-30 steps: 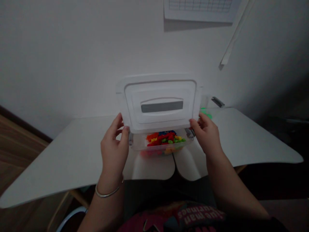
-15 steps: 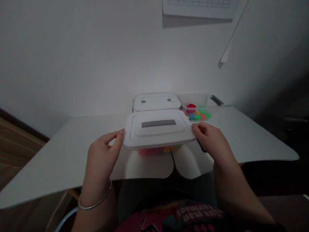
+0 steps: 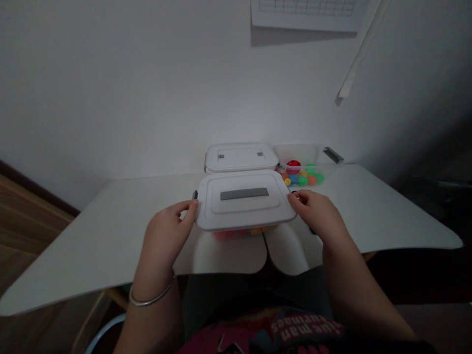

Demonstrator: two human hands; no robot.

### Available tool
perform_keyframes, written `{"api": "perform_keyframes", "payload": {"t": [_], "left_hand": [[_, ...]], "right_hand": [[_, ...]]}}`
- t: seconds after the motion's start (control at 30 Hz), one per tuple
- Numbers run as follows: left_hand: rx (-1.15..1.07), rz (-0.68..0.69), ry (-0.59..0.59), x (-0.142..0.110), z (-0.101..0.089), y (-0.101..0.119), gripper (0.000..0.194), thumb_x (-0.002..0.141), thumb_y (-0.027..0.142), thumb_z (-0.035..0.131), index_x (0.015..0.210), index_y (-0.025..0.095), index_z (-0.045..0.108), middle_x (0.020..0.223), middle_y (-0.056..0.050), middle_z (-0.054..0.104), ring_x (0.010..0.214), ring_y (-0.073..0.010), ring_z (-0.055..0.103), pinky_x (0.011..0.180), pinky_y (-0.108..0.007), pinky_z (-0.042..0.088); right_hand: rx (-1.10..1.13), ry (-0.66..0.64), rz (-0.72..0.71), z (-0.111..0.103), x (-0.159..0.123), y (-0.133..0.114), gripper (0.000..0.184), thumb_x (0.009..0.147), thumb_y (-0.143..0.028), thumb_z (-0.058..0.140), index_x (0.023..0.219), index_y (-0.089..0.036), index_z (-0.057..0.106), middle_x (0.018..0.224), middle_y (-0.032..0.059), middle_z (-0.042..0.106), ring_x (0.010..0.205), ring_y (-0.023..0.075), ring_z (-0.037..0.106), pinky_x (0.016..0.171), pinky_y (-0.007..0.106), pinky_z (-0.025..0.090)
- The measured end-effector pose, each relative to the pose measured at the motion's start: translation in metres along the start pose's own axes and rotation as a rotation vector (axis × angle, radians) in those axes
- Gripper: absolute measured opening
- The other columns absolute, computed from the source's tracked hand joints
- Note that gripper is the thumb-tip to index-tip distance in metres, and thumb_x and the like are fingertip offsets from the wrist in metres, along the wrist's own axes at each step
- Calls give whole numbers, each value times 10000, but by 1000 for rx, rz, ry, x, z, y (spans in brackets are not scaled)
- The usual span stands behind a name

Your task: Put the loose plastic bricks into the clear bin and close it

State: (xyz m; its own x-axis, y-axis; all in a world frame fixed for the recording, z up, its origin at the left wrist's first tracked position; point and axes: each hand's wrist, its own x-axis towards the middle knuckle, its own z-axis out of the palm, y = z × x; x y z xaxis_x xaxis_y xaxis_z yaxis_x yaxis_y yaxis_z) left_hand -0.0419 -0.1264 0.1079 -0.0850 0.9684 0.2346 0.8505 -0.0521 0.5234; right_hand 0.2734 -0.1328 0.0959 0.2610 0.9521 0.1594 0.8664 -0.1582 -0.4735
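Observation:
A white plastic lid [image 3: 243,201] with a grey inset strip lies flat over a clear plastic box [image 3: 243,234]. Only a thin band of the box's colourful toy pieces shows beneath the lid's front edge. My left hand [image 3: 167,231] grips the lid's left edge, close to a small dark latch [image 3: 194,194]. My right hand [image 3: 317,214] has its fingers on the lid's right edge. A silver bangle [image 3: 151,297] circles my left wrist.
Behind stand a closed white-lidded box [image 3: 241,157] and an open clear box [image 3: 300,169] holding colourful balls, one red and black. All rest on a white curved desk [image 3: 110,236] against a wall with a pinned paper grid [image 3: 308,12].
The lid has swung down from nearly upright to lying flat, now hiding the box's contents. My hands have moved lower with it, and the boxes behind have come into view.

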Motion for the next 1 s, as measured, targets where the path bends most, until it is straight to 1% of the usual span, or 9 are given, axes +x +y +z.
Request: {"api": "perform_keyframes", "payload": {"t": [0.2,0.37,0.47,0.57,0.67,0.77,0.83,0.9,1.0], "left_hand": [[-140,48,-19,6,9,1,523,865,513,466,1200,173,679,1115,-109,738,888,-270,696,787,-370,526],[-234,-9,-9,2,11,-1,486,841,493,501,1148,161,679,1074,-103,739,816,-244,687,762,-366,535],[-294,-23,-28,0,7,-7,435,835,523,516,1029,179,700,977,-79,740,790,-225,666,711,-338,529],[-326,0,-54,2,5,-11,402,819,522,540,990,185,680,919,-68,712,813,-221,643,673,-318,520],[-303,41,-34,8,5,-9,377,791,507,562,920,167,661,933,-90,658,818,-219,623,670,-326,523],[-317,28,-8,16,8,-7,358,754,497,594,873,161,633,1001,-109,599,806,-207,613,635,-315,521],[-405,-26,-84,19,11,-7,373,750,501,596,930,174,593,905,-73,596,702,-180,596,539,-281,482],[-514,-78,-197,20,14,-8,376,772,510,576,967,190,539,736,-7,575,565,-145,539,457,-241,411],[-619,-127,-252,19,19,-9,357,788,502,565,972,204,497,613,55,522,464,-110,461,417,-209,340]], "right_hand": [[118,16,-29,11,9,5,407,852,-449,467,1036,-217,746,790,58,720,733,227,631,644,314,396],[215,-17,-76,9,9,12,328,817,-430,489,803,-203,725,728,41,694,679,199,613,614,292,393],[251,-60,-68,4,6,17,352,798,-493,502,607,-210,586,575,10,595,549,159,526,531,280,336],[293,-97,-45,2,6,20,393,773,-552,527,566,-220,499,530,-8,538,494,135,460,492,278,303],[304,-61,-81,7,11,25,367,787,-549,534,646,-212,571,619,12,591,576,159,515,549,290,362],[334,2,-126,17,19,30,319,795,-496,554,817,-197,662,822,57,665,757,202,591,700,332,442],[466,-1,-82,26,23,32,393,777,-492,589,1012,-184,659,959,80,680,840,214,619,757,351,471],[661,-28,7,35,26,33,561,751,-508,619,1198,-171,587,1007,88,685,863,219,643,746,349,498],[885,-85,134,44,26,28,659,732,-508,634,1297,-184,532,1001,74,710,890,230,671,730,341,525]]}}
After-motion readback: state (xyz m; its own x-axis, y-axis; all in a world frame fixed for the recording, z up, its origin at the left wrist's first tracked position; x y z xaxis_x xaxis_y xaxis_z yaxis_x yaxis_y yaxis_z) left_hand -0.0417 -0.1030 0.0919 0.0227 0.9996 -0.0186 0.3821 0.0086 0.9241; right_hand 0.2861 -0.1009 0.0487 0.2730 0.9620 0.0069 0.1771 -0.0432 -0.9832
